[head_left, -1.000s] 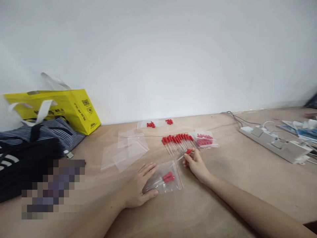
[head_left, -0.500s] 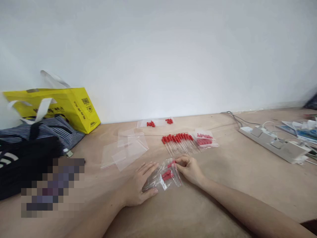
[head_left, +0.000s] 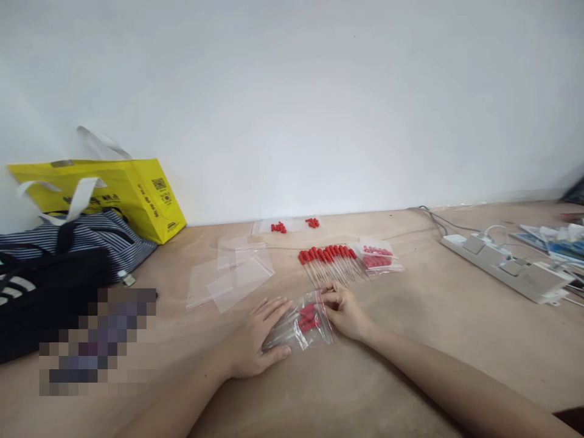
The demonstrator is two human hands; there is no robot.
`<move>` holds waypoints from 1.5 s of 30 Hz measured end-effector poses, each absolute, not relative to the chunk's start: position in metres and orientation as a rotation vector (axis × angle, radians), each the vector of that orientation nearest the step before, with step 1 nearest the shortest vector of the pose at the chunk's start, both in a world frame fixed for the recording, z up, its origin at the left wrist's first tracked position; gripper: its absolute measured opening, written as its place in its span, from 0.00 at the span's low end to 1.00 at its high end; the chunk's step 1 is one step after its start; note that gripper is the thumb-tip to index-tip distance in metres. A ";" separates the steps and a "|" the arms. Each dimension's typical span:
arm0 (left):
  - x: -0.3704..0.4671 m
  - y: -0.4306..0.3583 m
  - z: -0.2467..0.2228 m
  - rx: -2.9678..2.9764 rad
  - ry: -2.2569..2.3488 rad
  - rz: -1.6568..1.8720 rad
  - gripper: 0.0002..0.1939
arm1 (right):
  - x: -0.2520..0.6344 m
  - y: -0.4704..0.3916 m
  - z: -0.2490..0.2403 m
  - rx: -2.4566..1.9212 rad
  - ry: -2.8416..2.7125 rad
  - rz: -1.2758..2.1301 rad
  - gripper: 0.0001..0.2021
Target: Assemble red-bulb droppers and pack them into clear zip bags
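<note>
A clear zip bag (head_left: 296, 340) with a red line along its mouth lies on the table between my hands. Inside it are a few red-tipped sticks (head_left: 308, 317), their tips toward the mouth on the right. My left hand (head_left: 258, 340) rests flat on the bag's left end, thumb and fingers apart. At the mouth, my right hand (head_left: 343, 310) has its fingers curled and pinched together. Whether they grip the bag's edge or the end of a red tip is hidden. Just beyond lies a row of loose red-tipped sticks (head_left: 326, 254).
Flat clear bags (head_left: 241, 274) overlap behind my left hand. Filled bags (head_left: 378, 260) lie right of the row, and small red pieces (head_left: 278, 227) near the wall. A power strip (head_left: 506, 267) sits right; a yellow bag (head_left: 150, 201) and a striped bag (head_left: 123, 237) stand left.
The upper red tip has moved left and further into the bag, in line with the others. My right hand has shifted slightly left at the mouth; the left hand stays put.
</note>
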State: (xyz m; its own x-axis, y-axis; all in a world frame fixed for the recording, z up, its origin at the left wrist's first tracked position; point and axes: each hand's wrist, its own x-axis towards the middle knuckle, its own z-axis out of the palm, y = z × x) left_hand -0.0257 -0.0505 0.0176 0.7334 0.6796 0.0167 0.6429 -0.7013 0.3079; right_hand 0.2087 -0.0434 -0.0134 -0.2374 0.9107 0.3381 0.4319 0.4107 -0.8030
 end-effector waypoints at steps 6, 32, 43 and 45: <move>-0.030 -0.045 0.007 2.693 0.995 0.254 0.35 | 0.205 -0.045 -0.011 -1.201 -1.984 0.691 0.12; -0.028 -0.051 0.016 2.633 1.007 0.256 0.34 | 0.160 0.049 0.025 -2.078 -1.851 0.127 0.11; -0.024 -0.052 0.017 2.618 1.065 0.250 0.32 | 0.237 -0.007 0.026 -1.378 -1.545 0.719 0.25; -0.024 -0.051 0.014 2.609 1.080 0.264 0.32 | 0.243 -0.022 0.014 -1.249 -1.410 0.826 0.26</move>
